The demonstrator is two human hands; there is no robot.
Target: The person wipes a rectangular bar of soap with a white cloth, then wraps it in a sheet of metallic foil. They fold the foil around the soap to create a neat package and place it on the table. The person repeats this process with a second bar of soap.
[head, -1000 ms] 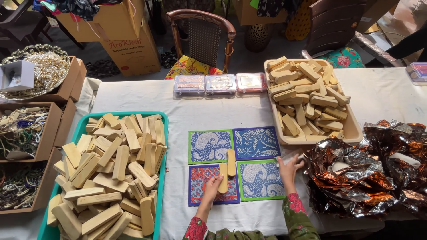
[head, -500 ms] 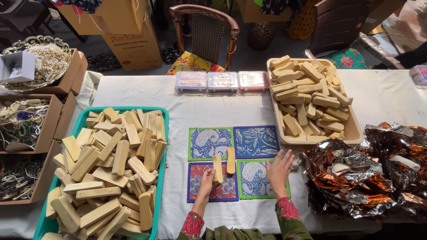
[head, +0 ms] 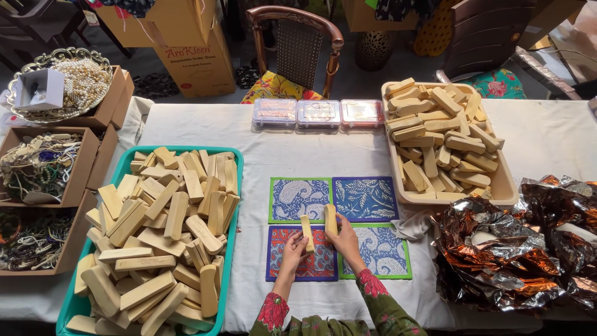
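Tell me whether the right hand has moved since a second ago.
Yes. The right hand moved left, from the right edge of the patterned mats to their middle, where it now holds a pale bar.

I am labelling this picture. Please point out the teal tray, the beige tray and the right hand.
teal tray [head: 238, 186], head view, right rim.
beige tray [head: 505, 186], head view, right wall.
right hand [head: 346, 241], head view, back of hand.

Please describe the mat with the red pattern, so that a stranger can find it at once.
On the white tablecloth, between the teal tray and the beige tray, four patterned mats form a square. The red-patterned mat is the near-left one, under the left hand; the others are blue and white.
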